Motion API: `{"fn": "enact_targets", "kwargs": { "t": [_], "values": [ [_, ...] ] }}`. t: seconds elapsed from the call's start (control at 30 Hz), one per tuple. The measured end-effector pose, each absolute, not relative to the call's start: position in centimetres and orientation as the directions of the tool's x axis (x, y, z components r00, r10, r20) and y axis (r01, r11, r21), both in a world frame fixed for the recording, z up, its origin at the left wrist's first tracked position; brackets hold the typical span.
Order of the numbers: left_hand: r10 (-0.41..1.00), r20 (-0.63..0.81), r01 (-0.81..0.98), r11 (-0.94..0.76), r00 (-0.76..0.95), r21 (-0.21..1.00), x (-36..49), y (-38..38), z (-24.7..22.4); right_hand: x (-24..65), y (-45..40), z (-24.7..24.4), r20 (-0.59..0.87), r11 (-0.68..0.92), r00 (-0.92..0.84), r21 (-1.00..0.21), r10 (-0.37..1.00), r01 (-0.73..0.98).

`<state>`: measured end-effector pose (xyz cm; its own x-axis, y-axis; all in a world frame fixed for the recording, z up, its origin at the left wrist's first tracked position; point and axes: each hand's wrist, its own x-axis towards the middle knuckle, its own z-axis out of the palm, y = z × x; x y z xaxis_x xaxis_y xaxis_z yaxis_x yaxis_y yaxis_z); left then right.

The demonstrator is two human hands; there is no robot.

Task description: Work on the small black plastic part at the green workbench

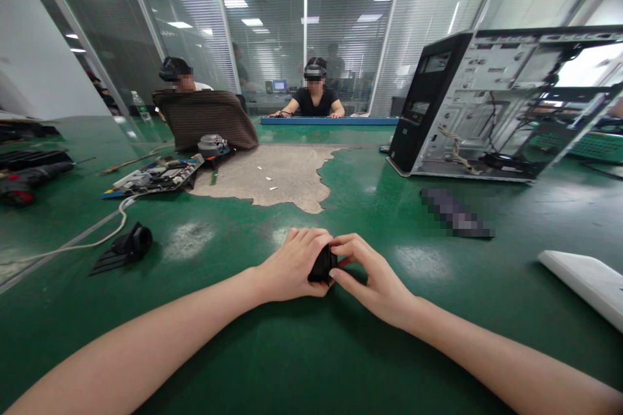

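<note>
Over the green table [233, 350], a small black box-like object [321, 266] sits between my two hands. My left hand [294, 266] is wrapped over it from the left, fingers curled round its far side. From the right, my right hand [372, 279] pinches its round right end between thumb and fingers. What kind of object it is, I cannot make out, since my fingers cover much of it. Off to the left lies a black plastic part [127, 248] with a round opening and a flat slatted side.
An opened computer case [438, 110] stands at right, with a blurred dark flat object [457, 213] before it and a white panel [584, 282] nearer. A circuit board [156, 178], white cable [114, 230] and brown cloth-covered thing [207, 118] are left. Two people sit across the table.
</note>
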<state>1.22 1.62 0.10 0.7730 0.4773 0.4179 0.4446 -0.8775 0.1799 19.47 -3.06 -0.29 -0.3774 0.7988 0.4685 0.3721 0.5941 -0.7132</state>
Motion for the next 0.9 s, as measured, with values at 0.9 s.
{"fn": "enact_targets", "kwargs": {
  "t": [0.9],
  "values": [
    [0.486,0.406,0.454,-0.873,0.774,0.180,1.18,1.61,0.13,19.33,-2.98,-0.21,0.305,0.443,-0.406,-0.842,0.862,0.309]
  ]
}}
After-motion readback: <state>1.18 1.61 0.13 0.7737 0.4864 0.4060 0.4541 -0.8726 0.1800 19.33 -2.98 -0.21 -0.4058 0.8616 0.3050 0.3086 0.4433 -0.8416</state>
